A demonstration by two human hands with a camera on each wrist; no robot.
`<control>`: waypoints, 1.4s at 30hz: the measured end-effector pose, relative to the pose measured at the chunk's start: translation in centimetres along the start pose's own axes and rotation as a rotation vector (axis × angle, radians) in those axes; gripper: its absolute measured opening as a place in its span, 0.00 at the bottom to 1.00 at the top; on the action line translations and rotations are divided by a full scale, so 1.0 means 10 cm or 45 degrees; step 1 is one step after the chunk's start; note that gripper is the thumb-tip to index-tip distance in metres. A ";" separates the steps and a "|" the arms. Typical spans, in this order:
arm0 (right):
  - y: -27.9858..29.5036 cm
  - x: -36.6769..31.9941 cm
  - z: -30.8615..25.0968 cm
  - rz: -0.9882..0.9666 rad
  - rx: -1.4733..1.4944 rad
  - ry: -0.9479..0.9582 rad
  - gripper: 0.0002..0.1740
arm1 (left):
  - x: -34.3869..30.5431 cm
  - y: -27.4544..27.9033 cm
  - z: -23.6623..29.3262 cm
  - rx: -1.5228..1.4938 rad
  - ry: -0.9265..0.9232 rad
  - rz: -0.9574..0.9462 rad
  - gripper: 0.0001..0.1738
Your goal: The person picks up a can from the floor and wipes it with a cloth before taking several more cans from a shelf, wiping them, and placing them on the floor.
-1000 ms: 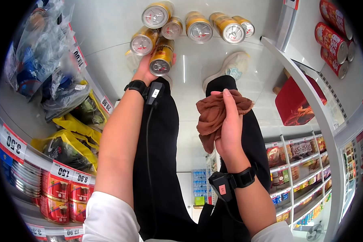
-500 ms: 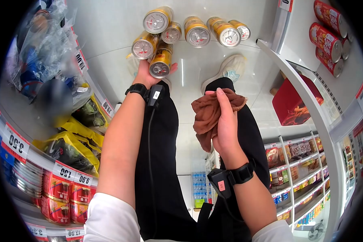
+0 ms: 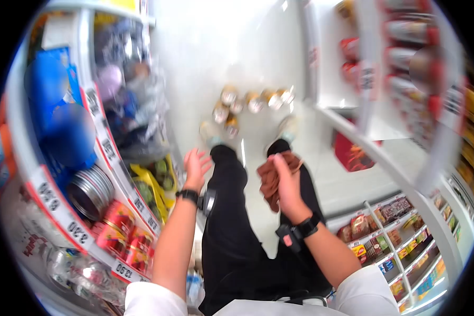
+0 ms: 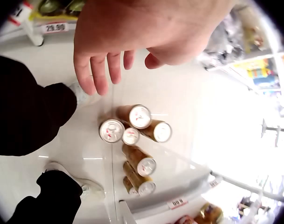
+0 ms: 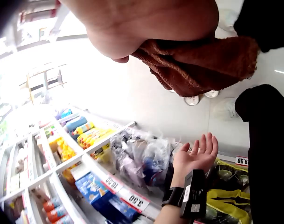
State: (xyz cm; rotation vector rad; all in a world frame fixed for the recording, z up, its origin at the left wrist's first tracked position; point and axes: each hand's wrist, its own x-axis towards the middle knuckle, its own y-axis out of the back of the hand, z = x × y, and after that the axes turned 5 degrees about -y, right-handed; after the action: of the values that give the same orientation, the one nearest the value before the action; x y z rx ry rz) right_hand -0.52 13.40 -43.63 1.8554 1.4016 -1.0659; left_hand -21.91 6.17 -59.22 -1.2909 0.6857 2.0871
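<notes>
Several gold drink cans [image 3: 273, 99] with silver lids stand grouped on the pale floor in front of the shoes. In the left wrist view, one cluster of cans [image 4: 140, 116] sits beside a short row. My left hand [image 3: 196, 167] is held above the floor near the left knee, fingers loosely extended and holding nothing. It is well apart from the cans, as the left wrist view also shows. My right hand [image 3: 289, 187] grips a crumpled brown cloth [image 3: 269, 181] over the right thigh, thumb lying on top. The cloth's loose edge [image 5: 235, 58] hangs out in the right wrist view.
Shelving with price tags runs along the left, holding red tins [image 3: 116, 224] and plastic-bagged goods [image 3: 137, 105]. On the right a white shelf frame [image 3: 389, 158] juts over a red box [image 3: 353, 152]. Stocked snack shelves [image 3: 389, 226] lie beyond it.
My left hand has let go of the can and drawn back toward the body, leaving it with the other cans. The head view has risen and shifted. The right hand keeps the cloth.
</notes>
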 end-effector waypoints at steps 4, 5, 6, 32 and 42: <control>0.09 -0.95 -0.72 -0.129 -0.020 0.237 0.23 | -1.01 -0.15 0.80 -0.020 -0.377 -0.115 0.19; 0.19 -1.12 -0.77 -0.230 -0.050 0.286 0.22 | -1.30 -0.19 1.04 0.010 -0.494 -0.155 0.18; 0.17 -1.27 -0.89 -0.207 -0.104 0.328 0.22 | -1.46 -0.28 1.26 0.006 -0.618 -0.201 0.16; 4.42 -3.69 -0.78 0.016 0.377 1.038 0.11 | -6.57 -2.45 0.04 0.005 -1.804 -1.224 0.08; 5.06 -3.47 -1.63 -0.044 0.329 1.031 0.15 | -7.08 -3.77 0.87 0.070 -1.666 -0.939 0.34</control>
State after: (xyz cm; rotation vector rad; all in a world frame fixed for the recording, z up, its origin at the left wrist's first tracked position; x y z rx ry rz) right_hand 47.62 -4.90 -6.45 2.6292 1.7799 -0.5191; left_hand 24.91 23.66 4.16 0.0743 -0.2930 1.7238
